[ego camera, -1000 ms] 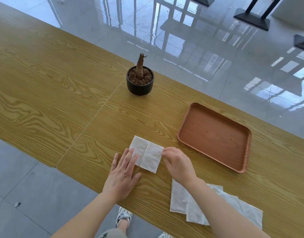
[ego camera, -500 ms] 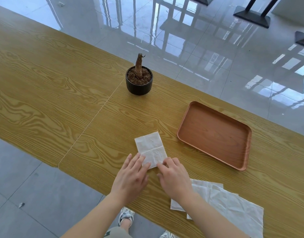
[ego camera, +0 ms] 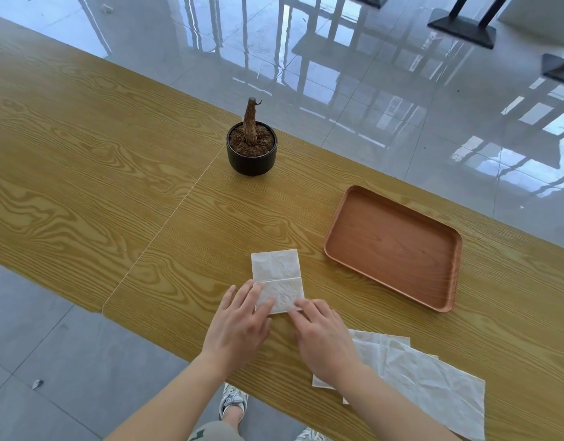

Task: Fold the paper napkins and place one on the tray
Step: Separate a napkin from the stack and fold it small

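A white paper napkin [ego camera: 276,275], folded into a narrow rectangle with a crease across its middle, lies flat on the wooden table [ego camera: 115,192]. My left hand [ego camera: 239,326] rests on its near left corner with straight fingers. My right hand [ego camera: 322,335] touches the near right corner with its fingertips. The brown tray [ego camera: 392,246] lies to the right of the napkin with nothing in it. Several unfolded napkins [ego camera: 427,380] lie in a loose pile by my right forearm.
A small black pot [ego camera: 251,154] with a bare stump stands beyond the napkin. The table's near edge runs just under my wrists, with grey floor below. Glossy tiled floor and black table bases lie past the far edge.
The folded napkin has been turned from lying slantwise to pointing away from me. Both hands have moved to its near edge, side by side.
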Tool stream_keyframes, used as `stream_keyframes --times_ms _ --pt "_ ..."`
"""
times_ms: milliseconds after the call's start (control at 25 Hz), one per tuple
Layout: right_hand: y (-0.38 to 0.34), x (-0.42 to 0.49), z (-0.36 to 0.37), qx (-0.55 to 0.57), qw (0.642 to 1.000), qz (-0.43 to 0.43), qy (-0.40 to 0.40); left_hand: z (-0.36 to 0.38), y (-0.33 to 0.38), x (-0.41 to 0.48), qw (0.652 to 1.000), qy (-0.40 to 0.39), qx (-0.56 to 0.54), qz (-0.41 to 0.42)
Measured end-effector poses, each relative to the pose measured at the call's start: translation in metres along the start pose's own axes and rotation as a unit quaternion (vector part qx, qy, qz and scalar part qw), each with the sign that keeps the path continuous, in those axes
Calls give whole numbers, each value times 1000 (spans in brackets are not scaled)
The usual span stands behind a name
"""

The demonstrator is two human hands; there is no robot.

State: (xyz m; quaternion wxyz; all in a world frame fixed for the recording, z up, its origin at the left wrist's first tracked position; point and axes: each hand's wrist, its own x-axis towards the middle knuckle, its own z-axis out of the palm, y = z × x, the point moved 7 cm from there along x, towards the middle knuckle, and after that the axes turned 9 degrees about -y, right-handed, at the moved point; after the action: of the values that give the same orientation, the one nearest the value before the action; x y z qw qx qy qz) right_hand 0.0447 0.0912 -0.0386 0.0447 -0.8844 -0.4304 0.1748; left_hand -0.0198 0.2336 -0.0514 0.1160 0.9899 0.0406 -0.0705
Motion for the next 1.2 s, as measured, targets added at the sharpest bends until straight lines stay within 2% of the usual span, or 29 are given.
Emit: stream_keyframes --times_ms 120,280,360,440,560,720,840,1000,1200 --pt "5 4 -6 -13 1000 -4 2 5 3 -5 998 -5 13 61" --pt "1 0 -6 -18 999 -33 -17 4 -3 -7 996 -9 20 86" --pt "3 13 -13 1 999 -33 -14 -1 -6 -4 996 11 -11 84" --pt "18 38 -27 72 997 17 0 -13 -14 5 995 39 -92 26" --pt "42 75 -43 149 984 97 12 -29 -32 31 973 71 -191 -111" --pt "47 105 -44 139 984 106 -27 -26 -50 70 953 -40 -211 -213" --pt "51 112 -41 125 984 117 -45 -20 -59 80 943 -82 -213 -241" --pt "55 117 -40 174 975 132 -45 -19 -63 84 939 -83 -226 -246" --pt "55 111 -42 232 967 105 0 -21 -64 87 920 -100 -268 -267"
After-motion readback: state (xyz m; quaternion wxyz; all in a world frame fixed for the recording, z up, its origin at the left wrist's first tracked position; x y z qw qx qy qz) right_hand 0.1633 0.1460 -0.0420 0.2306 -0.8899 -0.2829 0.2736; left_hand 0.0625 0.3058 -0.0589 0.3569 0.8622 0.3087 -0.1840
